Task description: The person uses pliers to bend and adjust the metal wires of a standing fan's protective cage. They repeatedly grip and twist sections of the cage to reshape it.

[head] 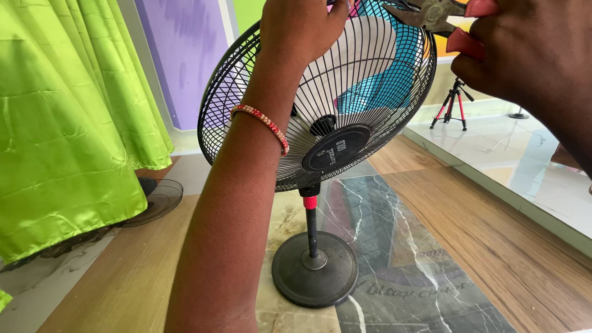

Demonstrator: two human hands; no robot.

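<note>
Black fan point(320, 123), two hands point(299, 28), one pliers point(425, 13)

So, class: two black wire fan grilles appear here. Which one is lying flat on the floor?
The loose grille at the left, beside the green curtain. The other grille stands upright on the pedestal fan, gripped by the left hand.

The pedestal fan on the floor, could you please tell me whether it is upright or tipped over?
Upright: the pedestal fan rests flat on its round base, its pole vertical.
</note>
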